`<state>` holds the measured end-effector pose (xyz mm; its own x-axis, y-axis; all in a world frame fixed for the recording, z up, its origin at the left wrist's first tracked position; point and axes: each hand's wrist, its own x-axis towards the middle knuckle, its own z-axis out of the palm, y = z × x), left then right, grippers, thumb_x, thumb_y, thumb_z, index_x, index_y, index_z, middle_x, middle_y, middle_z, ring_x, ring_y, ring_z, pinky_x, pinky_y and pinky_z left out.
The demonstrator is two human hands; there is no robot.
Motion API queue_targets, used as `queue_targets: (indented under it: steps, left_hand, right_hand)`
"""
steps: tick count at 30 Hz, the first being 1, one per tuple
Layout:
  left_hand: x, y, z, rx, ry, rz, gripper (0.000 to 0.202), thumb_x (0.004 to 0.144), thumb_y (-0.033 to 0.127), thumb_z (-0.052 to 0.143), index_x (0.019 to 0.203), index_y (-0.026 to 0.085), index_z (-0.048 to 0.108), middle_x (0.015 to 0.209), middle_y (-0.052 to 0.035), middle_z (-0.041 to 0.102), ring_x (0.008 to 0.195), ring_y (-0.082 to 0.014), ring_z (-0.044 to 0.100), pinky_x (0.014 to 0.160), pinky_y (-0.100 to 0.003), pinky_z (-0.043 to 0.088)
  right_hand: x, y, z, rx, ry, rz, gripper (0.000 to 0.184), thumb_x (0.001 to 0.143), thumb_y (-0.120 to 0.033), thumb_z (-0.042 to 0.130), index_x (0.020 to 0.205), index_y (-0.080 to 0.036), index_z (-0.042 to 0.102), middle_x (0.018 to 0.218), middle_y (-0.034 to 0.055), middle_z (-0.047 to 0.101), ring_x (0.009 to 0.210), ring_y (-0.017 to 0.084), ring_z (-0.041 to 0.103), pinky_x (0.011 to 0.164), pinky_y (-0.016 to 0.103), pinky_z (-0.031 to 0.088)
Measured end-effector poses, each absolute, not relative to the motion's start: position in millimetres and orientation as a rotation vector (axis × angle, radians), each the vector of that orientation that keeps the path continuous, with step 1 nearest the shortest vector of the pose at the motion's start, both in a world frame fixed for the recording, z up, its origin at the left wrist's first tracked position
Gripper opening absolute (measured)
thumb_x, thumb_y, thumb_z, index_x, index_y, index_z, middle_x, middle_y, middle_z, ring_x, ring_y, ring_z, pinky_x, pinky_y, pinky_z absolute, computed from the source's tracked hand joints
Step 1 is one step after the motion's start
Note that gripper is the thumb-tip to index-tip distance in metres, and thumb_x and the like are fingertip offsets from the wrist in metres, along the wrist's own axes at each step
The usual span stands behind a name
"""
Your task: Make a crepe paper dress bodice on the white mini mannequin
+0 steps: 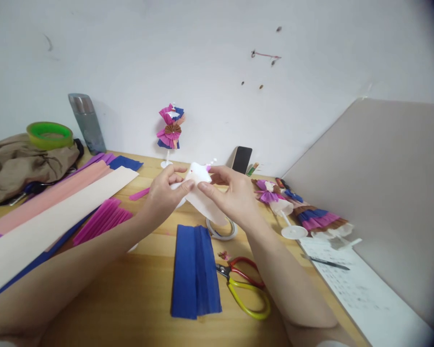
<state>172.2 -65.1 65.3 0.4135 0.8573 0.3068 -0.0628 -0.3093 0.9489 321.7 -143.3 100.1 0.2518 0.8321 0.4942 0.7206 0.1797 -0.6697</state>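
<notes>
Between my two hands, above the middle of the table, is a small white dress form (200, 172) with a tiny pink patch near its top. My left hand (165, 187) grips it from the left, thumb on the near side. From the right, my right hand (235, 193) pinches it with the thumb and fingers. A pale paper strip (207, 205) hangs below the form under my thumbs. Part of the form is covered by my fingers. Beneath lie a tape roll (233, 233), folded blue crepe paper (184, 272) and scissors (249, 292) with red and yellow handles.
Crepe paper strips (68, 212) cover the left side. A decorated dress form (172, 130) stands by the wall, near a phone (242, 159). More decorated forms (320, 217) lie right, beside a pen (329, 263) on paper. A bottle (87, 123) and cloth (18, 168) sit far left.
</notes>
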Motion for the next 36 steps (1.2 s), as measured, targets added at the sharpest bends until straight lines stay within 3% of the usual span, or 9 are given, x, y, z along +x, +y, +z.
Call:
queue_targets:
  steps: [5,9,11,13,16,21,26,31,36]
  left_hand:
    - [171,-68,61,1.780,0.763,1.139,0.039,0.077,0.041,0.071,0.107,0.018,0.061,0.077,0.0006,0.063,0.064,-0.0130,0.057,0.059,-0.025,0.041]
    - [170,-70,65,1.694,0.674,1.038,0.041,0.086,0.042,0.061,0.119,0.017,0.056,0.072,-0.0002,0.064,0.060,-0.0149,0.058,0.054,-0.026,0.043]
    - [169,-68,68,1.657,0.689,1.024,0.042,0.091,0.043,0.053,0.124,0.017,0.053,0.080,-0.0046,0.068,0.065,-0.0174,0.062,0.055,-0.028,0.047]
    - [168,-65,67,1.698,0.741,1.068,0.044,0.094,0.043,0.049,0.127,0.016,0.053,0.101,-0.0117,0.070,0.077,-0.0206,0.067,0.061,-0.031,0.052]
    - [168,-63,59,1.970,0.684,1.207,0.047,0.095,0.041,0.048,0.135,0.017,0.049,0.133,-0.0177,0.059,0.101,-0.0253,0.066,0.077,-0.039,0.057]
    - [171,-72,39,2.574,0.436,1.538,0.064,0.092,0.043,0.061,0.145,0.020,0.034,0.152,-0.0221,0.040,0.140,-0.0361,0.042,0.102,-0.052,0.050]
    - [174,-73,29,2.892,0.495,1.569,0.041,0.092,0.023,0.061,0.128,0.015,0.044,0.140,-0.0278,0.052,0.131,-0.0363,0.053,0.095,-0.048,0.057]
    - [174,-64,24,2.929,0.428,1.647,0.034,0.091,0.013,0.055,0.124,0.016,0.049,0.126,-0.0216,0.061,0.116,-0.0298,0.064,0.092,-0.043,0.059]
    - [177,-54,13,2.858,0.443,1.481,0.033,0.092,0.014,0.051,0.124,0.020,0.052,0.130,-0.0164,0.060,0.119,-0.0280,0.062,0.097,-0.046,0.056]
  right_hand:
    - [321,-137,95,-1.555,-1.415,0.293,0.027,0.075,-0.041,0.064,0.062,-0.019,0.058,0.059,-0.0002,0.057,0.059,0.014,0.052,0.055,0.027,0.035]
    - [325,-133,93,-1.520,-1.328,0.277,0.034,0.071,-0.040,0.064,0.052,-0.021,0.043,0.052,-0.0058,0.037,0.053,0.009,0.034,0.052,0.026,0.025]
    - [326,-132,93,-1.522,-1.299,0.245,0.035,0.070,-0.039,0.064,0.051,-0.021,0.040,0.052,-0.0065,0.032,0.054,0.009,0.031,0.053,0.026,0.024]
    - [327,-132,94,-1.520,-1.277,0.219,0.035,0.070,-0.039,0.063,0.051,-0.022,0.039,0.053,-0.0066,0.032,0.055,0.009,0.031,0.054,0.026,0.025]
    - [328,-131,94,-1.526,-1.252,0.211,0.034,0.068,-0.039,0.064,0.051,-0.021,0.040,0.052,-0.0067,0.033,0.055,0.010,0.031,0.054,0.026,0.025]
    - [331,-129,93,-1.544,-1.241,0.209,0.032,0.068,-0.040,0.064,0.052,-0.021,0.044,0.052,-0.0058,0.037,0.056,0.010,0.034,0.054,0.026,0.027]
    - [334,-126,91,-1.556,-1.237,0.187,0.032,0.069,-0.040,0.064,0.051,-0.021,0.044,0.051,-0.0055,0.036,0.056,0.011,0.035,0.053,0.026,0.027]
    - [333,-127,90,-1.561,-1.257,0.134,0.034,0.069,-0.037,0.063,0.050,-0.021,0.040,0.050,-0.0057,0.034,0.056,0.011,0.034,0.053,0.026,0.026]
    - [331,-124,85,-1.587,-1.265,0.122,0.032,0.072,-0.037,0.061,0.051,-0.021,0.041,0.051,-0.0050,0.034,0.056,0.011,0.034,0.054,0.026,0.026]
